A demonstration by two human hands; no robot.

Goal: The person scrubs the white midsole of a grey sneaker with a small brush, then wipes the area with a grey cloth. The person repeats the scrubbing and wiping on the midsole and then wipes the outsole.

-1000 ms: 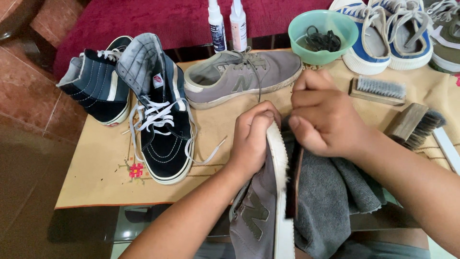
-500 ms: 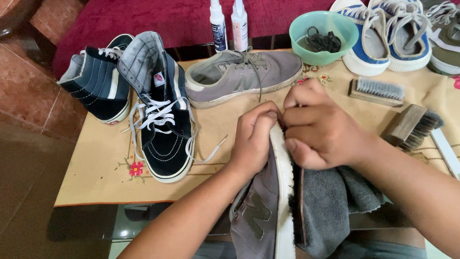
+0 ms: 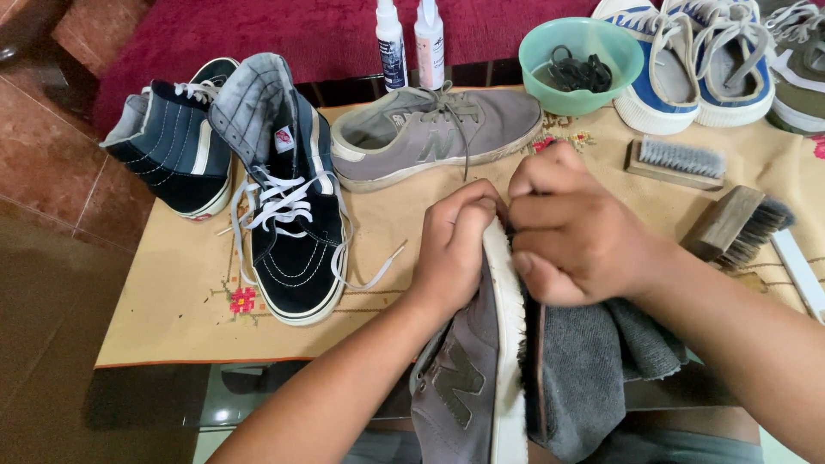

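My left hand point(image 3: 455, 245) grips the toe end of a grey suede sneaker point(image 3: 468, 378), held on its side with the white sole edge facing up. My right hand point(image 3: 571, 228) is closed and presses against the sole near the toe, with a grey cloth point(image 3: 584, 378) hanging beneath it. What the right fingers hold is hidden. The matching grey sneaker point(image 3: 430, 137) lies on the tan mat point(image 3: 172, 301) just beyond both hands.
A black high-top point(image 3: 292, 223) with loose white laces and a navy high-top point(image 3: 176, 150) sit at left. Two spray bottles point(image 3: 411, 39), a green bowl point(image 3: 584, 64) holding black laces, blue sneakers point(image 3: 687, 60) and two wooden brushes point(image 3: 679, 159) lie at the back and right.
My right hand has slid from beside the sole up to its toe end, closer to the left hand. The sneaker has tilted slightly.
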